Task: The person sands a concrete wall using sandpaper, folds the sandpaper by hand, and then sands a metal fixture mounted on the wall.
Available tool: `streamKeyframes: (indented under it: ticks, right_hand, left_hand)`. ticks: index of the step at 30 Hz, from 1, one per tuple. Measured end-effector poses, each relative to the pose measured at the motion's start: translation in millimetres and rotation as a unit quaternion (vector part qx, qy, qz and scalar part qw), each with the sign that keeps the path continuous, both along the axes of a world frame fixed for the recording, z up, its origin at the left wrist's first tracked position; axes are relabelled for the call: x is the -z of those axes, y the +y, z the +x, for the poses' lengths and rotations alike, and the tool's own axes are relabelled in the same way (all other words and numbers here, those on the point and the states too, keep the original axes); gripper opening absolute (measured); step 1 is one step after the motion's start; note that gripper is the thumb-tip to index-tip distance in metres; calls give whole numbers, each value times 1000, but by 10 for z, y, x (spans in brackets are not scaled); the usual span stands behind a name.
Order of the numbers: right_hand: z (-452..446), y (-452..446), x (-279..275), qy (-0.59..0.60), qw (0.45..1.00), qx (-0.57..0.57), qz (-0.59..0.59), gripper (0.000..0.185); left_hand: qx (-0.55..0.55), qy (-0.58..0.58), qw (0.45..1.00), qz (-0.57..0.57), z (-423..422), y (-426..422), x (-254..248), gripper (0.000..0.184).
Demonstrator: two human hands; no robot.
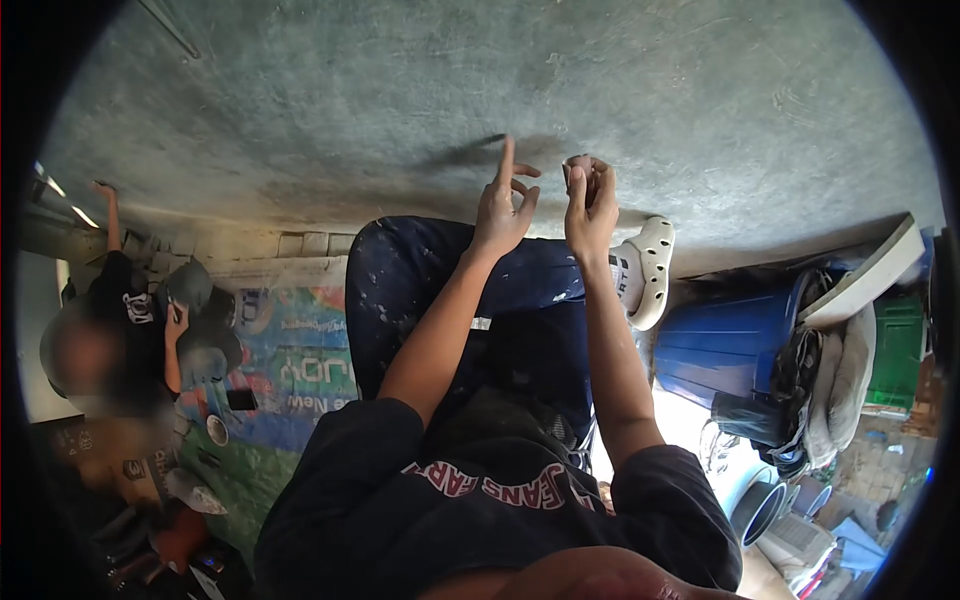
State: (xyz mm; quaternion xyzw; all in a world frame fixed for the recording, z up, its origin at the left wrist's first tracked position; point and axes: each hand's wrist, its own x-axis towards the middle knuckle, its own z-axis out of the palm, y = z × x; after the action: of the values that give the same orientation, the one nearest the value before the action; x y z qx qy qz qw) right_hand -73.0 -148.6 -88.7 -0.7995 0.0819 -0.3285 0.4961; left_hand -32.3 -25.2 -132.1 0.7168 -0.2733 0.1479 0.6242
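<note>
My left hand (501, 212) is held before a smooth grey concrete surface (680, 90), its index finger stretched out and pointing at it. The other fingers are loosely bent, and nothing shows between them. Beside it, my right hand (592, 210) is closed, pinching a small brownish piece (577, 163) with a pale edge between thumb and fingers. The fingers cover much of this piece, so its kind is unclear. Under my forearms is a dark blue trouser leg (420, 265) with pale specks. A cream clog (654, 272) is on the foot near my right wrist.
Another person (130, 300) is at the far left, one arm raised to the grey surface. A printed banner (300, 340) lies behind my left arm. To the right are a blue plastic bin (725, 325), a pale curved board (865, 275) and a green container (897, 350).
</note>
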Motion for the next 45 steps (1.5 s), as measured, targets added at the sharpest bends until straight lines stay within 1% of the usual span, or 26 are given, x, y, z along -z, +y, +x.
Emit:
streamKeyframes:
  ticks: [1,2,4,5,6,8,12,13,14,17,20,22,23,24,25,26,27,28,29,30,31,32,34,38,41,45]
  right_hand:
    - [56,-6,34,-40,999,-9,6,22]
    - [91,-11,69,-37,999,-11,8,22]
    - [143,5,125,-10,999,26,-34,21]
    - [177,13,195,-7,999,23,-30,18]
    - [202,33,255,-4,999,22,-26,18]
    - [231,69,379,-20,999,29,0,16]
    - [226,132,505,-38,998,13,40,17]
    - [198,120,505,3,998,12,58,19]
    - [192,125,507,9,998,13,59,19]
    - [220,125,569,-45,998,-16,49,24]
    - [169,168,490,-19,998,-44,42,25]
    - [138,128,503,30,996,-73,51,26]
    - [150,131,518,4,991,-97,87,27]
    - [162,123,558,-13,989,-110,101,28]
    - [122,121,500,43,983,-126,124,30]
    - [141,95,555,16,987,-134,85,31]
    - [138,98,541,19,988,-138,67,32]
    - [164,78,580,14,991,-131,34,33]
    - [144,91,559,57,986,-134,81,34]
    - [193,44,681,23,986,-140,83,34]
    - [181,82,635,18,986,-142,89,34]
    - [162,106,598,27,988,-129,82,35]
    - [176,97,581,36,990,-124,55,35]
    - [149,155,539,43,985,-118,116,34]
    - [151,159,555,-5,989,-115,93,33]
    - [160,97,583,3,993,-107,43,33]
  left_hand:
    - [8,28,999,-21,-59,-17,-69,64]
    - [6,31,999,-20,-61,-23,-81,64]
    - [52,19,998,-18,-28,-21,-52,38]
    - [42,8,999,-22,-7,-26,-39,24]
    - [41,10,999,-18,-7,-3,-45,24]
    - [39,106,993,30,-10,30,-54,28]
    - [26,120,992,-7,13,-10,-24,33]
    - [18,122,992,-15,54,-25,20,34]
    - [11,124,992,-22,65,-35,70,35]
    - [-11,140,990,-24,97,-45,143,30]
    - [-18,153,988,-27,99,-46,142,25]
    - [4,160,985,-62,73,-69,104,24]
    - [9,177,981,-82,60,-63,77,23]
    - [4,157,985,-75,68,-62,100,25]
    - [8,161,981,-103,65,-64,109,28]
    - [11,174,973,-151,41,-71,63,32]
    - [-28,127,981,-147,51,-90,89,29]
    - [-44,89,990,-99,81,-72,124,23]
    - [-40,88,991,-97,55,-42,40,17]
    - [-64,65,993,-74,48,-24,5,15]
    - [-92,30,991,-90,53,-37,8,14]
    - [-106,50,989,-94,13,-16,-54,12]
    - [-132,0,989,-70,17,37,-80,10]
    - [-121,41,988,-89,18,-19,-38,8]
    - [-129,50,988,-66,21,-25,-6,11]
    - [-120,93,986,-67,30,-45,64,14]
